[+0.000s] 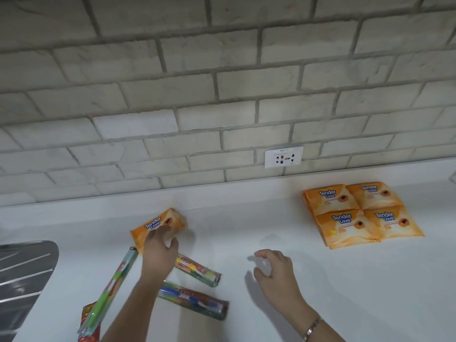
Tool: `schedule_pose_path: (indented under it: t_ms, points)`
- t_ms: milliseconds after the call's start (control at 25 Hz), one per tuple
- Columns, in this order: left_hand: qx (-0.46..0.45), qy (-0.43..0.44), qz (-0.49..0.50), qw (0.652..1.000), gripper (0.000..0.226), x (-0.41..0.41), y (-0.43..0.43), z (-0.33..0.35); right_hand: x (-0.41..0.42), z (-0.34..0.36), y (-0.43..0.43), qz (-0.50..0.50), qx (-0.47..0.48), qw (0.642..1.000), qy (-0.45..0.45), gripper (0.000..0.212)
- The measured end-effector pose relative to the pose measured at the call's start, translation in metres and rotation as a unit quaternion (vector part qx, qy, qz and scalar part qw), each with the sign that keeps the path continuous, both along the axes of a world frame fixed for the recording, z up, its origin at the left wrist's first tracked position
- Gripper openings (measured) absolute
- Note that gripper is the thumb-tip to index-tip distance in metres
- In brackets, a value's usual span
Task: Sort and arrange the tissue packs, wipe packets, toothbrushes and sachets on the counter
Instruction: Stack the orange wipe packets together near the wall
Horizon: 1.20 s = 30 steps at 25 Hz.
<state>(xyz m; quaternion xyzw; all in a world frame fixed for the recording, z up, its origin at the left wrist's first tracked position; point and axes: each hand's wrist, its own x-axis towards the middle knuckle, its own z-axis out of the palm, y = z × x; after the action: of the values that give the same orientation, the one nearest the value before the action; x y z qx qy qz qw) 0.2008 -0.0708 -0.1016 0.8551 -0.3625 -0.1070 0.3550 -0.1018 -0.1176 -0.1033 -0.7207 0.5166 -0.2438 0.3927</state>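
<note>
Tender Love packs [362, 214], four in a tidy square, sit near the counter's [246, 218] back edge on the right. Toothbrush packs [195, 301] lie scattered front-left. Left hand [160, 250] has its fingers curled over a fifth Tender Love pack [158, 224] mid-back. Right hand [274, 267] hovers loose, holding nothing.

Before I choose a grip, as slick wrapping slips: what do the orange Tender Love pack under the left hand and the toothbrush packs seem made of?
Orange Tender Love pack: apparently soft plastic film, glossy, with sheen and creases near its ends. Toothbrush packs: seemingly clear glossy plastic sleeves, since highlights run along them and coloured contents show through; blur hides more.
</note>
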Motion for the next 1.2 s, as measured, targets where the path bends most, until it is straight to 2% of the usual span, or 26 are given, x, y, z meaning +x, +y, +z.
schedule_pose_path:
  t_ms: [120, 280, 440, 600, 720, 880, 1000, 1080, 1200]
  points:
    - [0.181, -0.04, 0.001, 0.983, 0.067, 0.059, -0.012, -0.007, 0.007, 0.001, 0.006, 0.01, 0.002, 1.0, 0.007, 0.039]
    - [0.279, -0.064, -0.053, 0.957, 0.082, 0.087, -0.023, -0.005, 0.007, 0.003, 0.008, 0.011, 0.008, 1.0, 0.019, 0.038]
    - [0.305, -0.085, -0.05, 0.947, 0.087, 0.098, -0.031, -0.012, 0.0, 0.004, 0.008, 0.002, 0.015, 0.999, 0.038, 0.034]
    - [0.309, -0.142, -0.034, 0.94, 0.093, 0.099, -0.032, -0.011, -0.007, 0.004, 0.008, -0.014, 0.024, 0.999, 0.039, 0.035]
    - [0.27, -0.21, -0.021, 0.939, 0.096, 0.089, -0.023, -0.001, -0.008, 0.004, 0.01, -0.021, 0.028, 0.999, 0.031, 0.037]
    - [0.088, -0.273, -0.002, 0.958, 0.089, 0.059, -0.012, 0.013, -0.008, 0.007, 0.01, -0.023, 0.03, 0.999, 0.019, 0.037]
    - [0.015, -0.274, -0.021, 0.961, 0.088, 0.02, -0.005, 0.021, -0.006, 0.009, 0.011, -0.024, 0.049, 0.999, 0.007, 0.033]
    - [-0.035, -0.279, -0.049, 0.958, 0.087, -0.013, 0.0, 0.029, -0.004, 0.015, 0.012, -0.044, 0.069, 0.996, -0.037, 0.024]
    - [-0.071, -0.244, -0.113, 0.96, 0.087, -0.06, 0.003, 0.036, -0.003, 0.034, 0.013, -0.09, 0.116, 0.975, -0.168, 0.014]
